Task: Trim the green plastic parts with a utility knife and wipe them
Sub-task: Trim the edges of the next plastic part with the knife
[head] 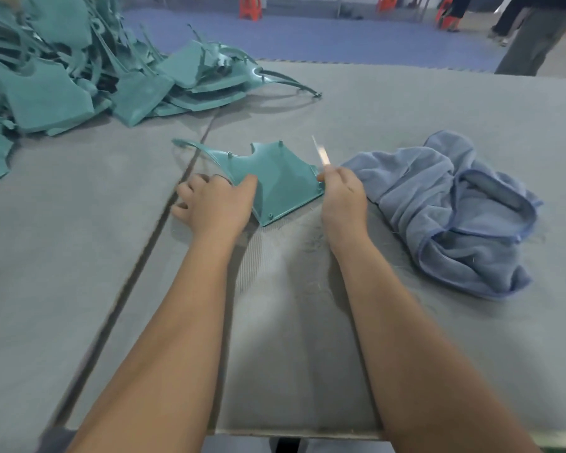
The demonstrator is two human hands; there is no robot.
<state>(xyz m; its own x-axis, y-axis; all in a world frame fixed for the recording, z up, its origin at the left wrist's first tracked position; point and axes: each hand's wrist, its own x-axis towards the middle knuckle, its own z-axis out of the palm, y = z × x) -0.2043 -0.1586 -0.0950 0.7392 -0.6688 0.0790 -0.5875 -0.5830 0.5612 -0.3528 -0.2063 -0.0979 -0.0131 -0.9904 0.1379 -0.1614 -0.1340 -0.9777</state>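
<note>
Fingers of the left hand curl over the left edge of a green plastic part lying flat near the middle of the bench, holding it down. The right hand grips a utility knife at the part's right edge, its blurred blade pointing up and away. Just right of that hand lies a crumpled blue cloth, and a heap of green parts fills the far left corner.
</note>
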